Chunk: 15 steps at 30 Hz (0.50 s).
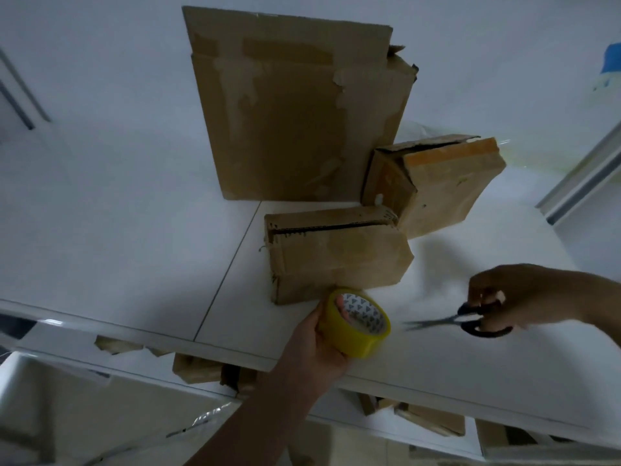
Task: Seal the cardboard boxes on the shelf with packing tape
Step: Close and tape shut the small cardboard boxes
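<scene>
1. The left hand [319,344] reaches up from the bottom centre of the frame and grips the tape [356,326], a yellow roll. One fingertip shows inside the core and the palm wraps the outer rim.
2. The roll is held over the front edge of the shelf [134,247], just below the near corner of the small box [339,257]. Whether roll and box touch cannot be told.
3. The right hand [514,294] comes in from the right edge, fingers curled through the black handles of the scissors [470,322]. The blades point left towards the tape and are blurred.
4. The small box lies at frame centre on the white shelf. A dark slit runs along its top seam, which is not closed.
5. The tilted box [443,186] sits up and to the right of it, touching its far right corner, with its top flap lifted.
6. The tall box [295,112] stands upright behind both, in the upper centre, with old tape strips and torn paper patches on its face.
7. The lower boxes [198,368] show under the shelf edge, at the bottom of the frame.
8. A blue-capped bottle [610,72] shows at the upper right edge.
</scene>
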Each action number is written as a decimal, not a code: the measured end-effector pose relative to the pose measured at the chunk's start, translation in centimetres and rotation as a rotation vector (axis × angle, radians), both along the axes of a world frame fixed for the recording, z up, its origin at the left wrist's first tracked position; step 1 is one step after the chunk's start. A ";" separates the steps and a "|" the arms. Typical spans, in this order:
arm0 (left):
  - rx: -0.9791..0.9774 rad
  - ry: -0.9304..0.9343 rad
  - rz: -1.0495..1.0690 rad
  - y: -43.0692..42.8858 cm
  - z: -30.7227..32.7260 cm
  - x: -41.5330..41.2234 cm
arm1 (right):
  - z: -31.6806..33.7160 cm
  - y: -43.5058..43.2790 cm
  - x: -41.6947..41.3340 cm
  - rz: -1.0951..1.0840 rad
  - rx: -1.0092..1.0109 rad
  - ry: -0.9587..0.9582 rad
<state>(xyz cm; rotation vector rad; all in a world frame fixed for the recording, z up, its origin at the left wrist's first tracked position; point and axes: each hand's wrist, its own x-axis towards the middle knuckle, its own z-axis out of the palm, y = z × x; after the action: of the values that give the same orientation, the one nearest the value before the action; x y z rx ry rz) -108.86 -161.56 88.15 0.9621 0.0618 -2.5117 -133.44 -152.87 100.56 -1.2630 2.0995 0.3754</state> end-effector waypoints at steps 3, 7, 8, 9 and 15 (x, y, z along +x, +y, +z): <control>0.038 0.019 0.018 0.2 0.6 0.2 | 2.0 -2.4 0.7 0.073 -0.070 -0.060; 0.098 0.037 0.055 0.2 1.0 0.3 | 3.8 -5.7 2.6 0.183 0.024 -0.121; 0.092 0.039 0.044 0.3 1.2 0.3 | 4.1 -6.5 3.2 0.201 0.086 -0.109; 0.083 0.035 0.033 0.3 1.1 0.4 | 4.3 -7.2 4.0 0.212 0.137 -0.087; 0.129 0.048 0.085 0.8 1.2 0.2 | 3.4 -11.9 7.2 0.286 0.241 0.018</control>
<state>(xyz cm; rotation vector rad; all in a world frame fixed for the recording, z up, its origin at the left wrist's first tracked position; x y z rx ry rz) -108.68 -160.75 89.36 0.9287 0.2772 -2.4771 -126.25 -164.77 103.96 -1.4164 1.8237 0.7441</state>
